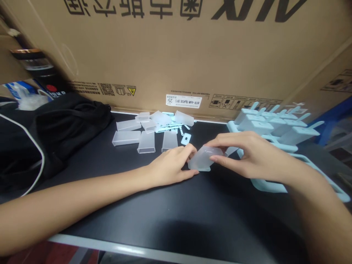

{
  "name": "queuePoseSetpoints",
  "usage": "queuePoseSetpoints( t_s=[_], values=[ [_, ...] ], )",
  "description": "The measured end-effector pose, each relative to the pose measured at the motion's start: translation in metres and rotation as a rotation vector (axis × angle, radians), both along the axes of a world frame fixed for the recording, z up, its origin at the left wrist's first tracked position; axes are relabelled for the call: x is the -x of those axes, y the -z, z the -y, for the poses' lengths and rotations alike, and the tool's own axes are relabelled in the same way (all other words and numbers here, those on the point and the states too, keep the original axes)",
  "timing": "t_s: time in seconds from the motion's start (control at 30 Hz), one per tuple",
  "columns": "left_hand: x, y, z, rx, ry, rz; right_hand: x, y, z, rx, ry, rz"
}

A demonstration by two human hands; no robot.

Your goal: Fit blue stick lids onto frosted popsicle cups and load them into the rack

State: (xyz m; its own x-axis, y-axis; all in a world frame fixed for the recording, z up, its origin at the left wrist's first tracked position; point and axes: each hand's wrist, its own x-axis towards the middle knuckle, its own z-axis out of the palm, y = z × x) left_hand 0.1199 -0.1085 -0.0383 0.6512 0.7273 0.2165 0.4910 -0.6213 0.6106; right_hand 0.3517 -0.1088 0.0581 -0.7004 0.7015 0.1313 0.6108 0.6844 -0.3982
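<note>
Both my hands meet over a frosted translucent plastic cup (203, 158) lying on its side on the black table (154, 216). My left hand (172, 167) pinches its left end with fingers curled. My right hand (247, 156) covers its right end, thumb underneath and fingers over the top. Behind them lies a loose heap of several similar frosted cups (150, 132) and pale blue flat sticks (176, 127).
A light blue rack (275, 187) holding several filled moulds with sticks (275, 123) stands at the right. A black bag (63, 124) with a white cable (35, 146) fills the left. A large cardboard box (176, 51) walls off the back. The table's front edge runs along the bottom.
</note>
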Motion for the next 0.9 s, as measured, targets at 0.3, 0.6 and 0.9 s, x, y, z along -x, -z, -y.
queuePoseSetpoints(
  t_s=[0.3,0.6,0.9],
  values=[
    [-0.0001,-0.0005,0.0011,-0.076,-0.012,-0.065,0.0018,-0.0015,0.0034,-0.036,-0.048,0.05],
    [-0.001,-0.0027,0.0022,-0.115,-0.007,-0.104,0.0036,0.0026,0.0039,-0.041,-0.042,0.065],
    [-0.0005,-0.0014,0.0016,-0.13,-0.023,-0.13,0.0065,0.0067,0.0056,-0.069,-0.007,0.09]
  ],
)
